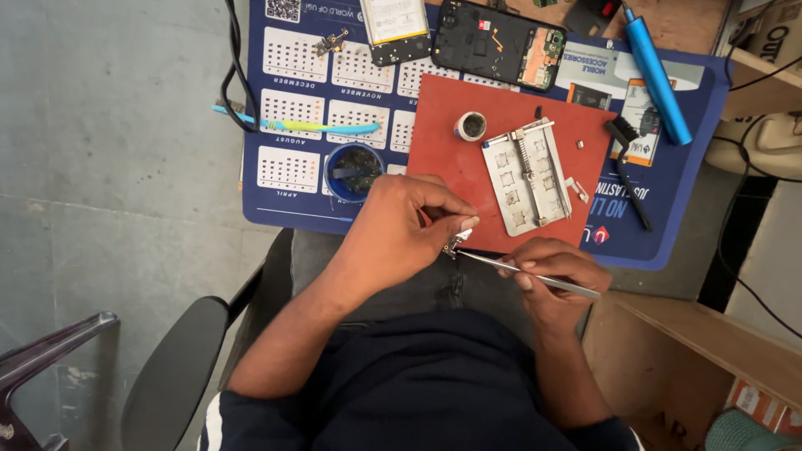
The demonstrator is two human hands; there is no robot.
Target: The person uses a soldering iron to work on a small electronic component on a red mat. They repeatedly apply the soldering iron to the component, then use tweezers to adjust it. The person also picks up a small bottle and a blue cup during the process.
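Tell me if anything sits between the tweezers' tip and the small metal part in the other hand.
Nothing visible does. The tweezers in the right hand reach straight to the small metal part pinched by the left hand, over the red mat's near edge.

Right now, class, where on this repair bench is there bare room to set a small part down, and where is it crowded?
Bare room: the red mat left of the small white pot, and its strip between the metal holder and the black brush. Crowded: the top edge, with the opened phone and battery, and the near edge, where the left hand and right hand work tweezers.
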